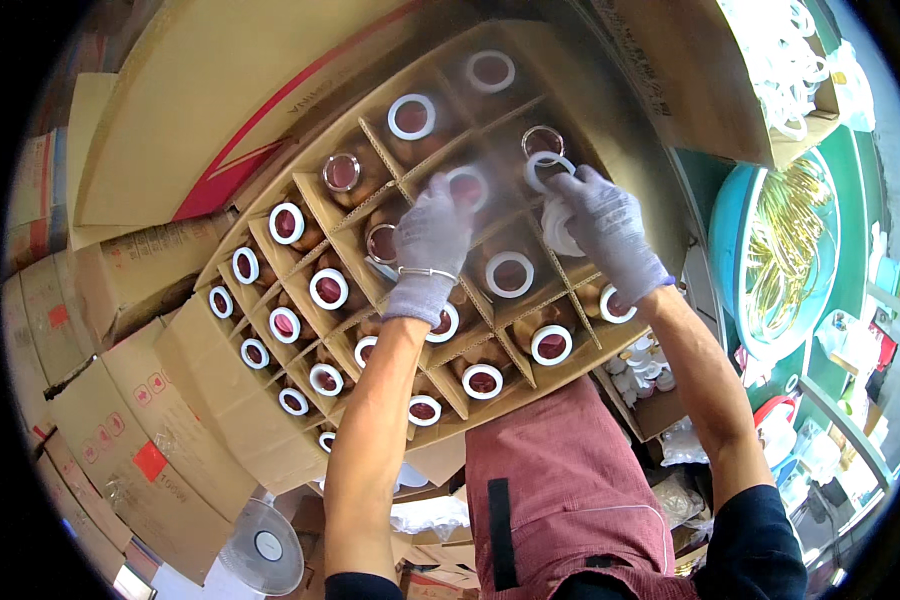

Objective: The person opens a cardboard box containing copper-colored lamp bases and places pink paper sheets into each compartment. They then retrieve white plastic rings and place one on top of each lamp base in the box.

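Note:
A large cardboard box (pixel 557 378) with divider cells holds round brownish vessels with reddish mouths. Most mouths carry a white ring (pixel 510 274); some show a bare shiny rim (pixel 341 172). My right hand (pixel 605 222), in a grey glove, pinches a white ring (pixel 540 176) beside a vessel with a bare rim (pixel 543 141). More white rings (pixel 560 228) are bunched under that hand's palm. My left hand (pixel 434 232), also gloved and with a bracelet at the wrist, has its fingers closed at the edge of another white ring (pixel 467 187). Haze blurs the picture there.
A cardboard box of white rings (pixel 792 75) stands at upper right. Below it, a blue basin (pixel 735 240) holds golden-green strands (pixel 792 235). Folded cartons (pixel 135 440) crowd the left side, and a fan (pixel 267 545) stands at lower left.

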